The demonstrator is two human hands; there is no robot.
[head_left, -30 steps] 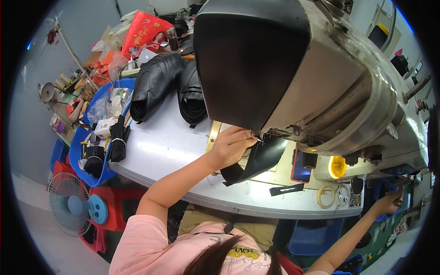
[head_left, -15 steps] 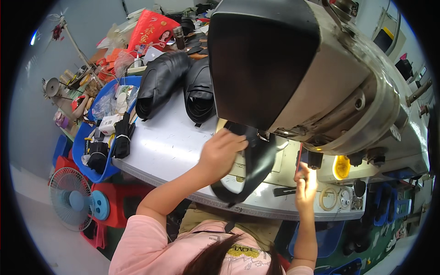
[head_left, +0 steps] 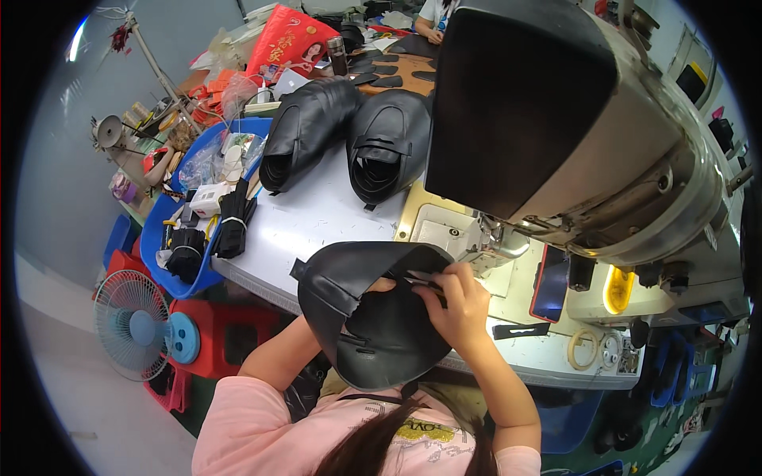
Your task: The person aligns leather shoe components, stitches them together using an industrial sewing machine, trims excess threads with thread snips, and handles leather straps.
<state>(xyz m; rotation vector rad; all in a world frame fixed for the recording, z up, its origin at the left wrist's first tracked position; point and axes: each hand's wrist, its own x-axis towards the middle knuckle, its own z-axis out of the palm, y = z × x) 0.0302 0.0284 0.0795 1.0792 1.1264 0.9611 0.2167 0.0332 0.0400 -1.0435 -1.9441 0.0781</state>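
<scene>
A black leather shoe upper (head_left: 325, 279) is held up in front of me, off the table's front edge, its hollow side facing up. My left hand (head_left: 382, 285) is closed on it from beneath; a fingertip shows in the opening and the rest is hidden behind the leather. At the upper's right edge, my right hand (head_left: 460, 305) is closed around a small pointed metal tool (head_left: 418, 276) that looks like thread snips. Its tip lies against the inner rim. Just beyond stands a sewing machine (head_left: 516, 119), its needle area (head_left: 492, 236) apart from the upper.
Nested black uppers (head_left: 311, 123) and a second stack (head_left: 389, 143) stand on the white table (head_left: 305, 226). Blue bins (head_left: 159, 266) with bundled black pieces sit at left. A phone (head_left: 549, 282) and a black strip (head_left: 520, 331) lie at right. Another person's hand (head_left: 434, 36) is far back.
The upper has come away from the machine's needle toward me and been turned over. My left hand moved beneath it; my right hand came left from beside the phone to its edge.
</scene>
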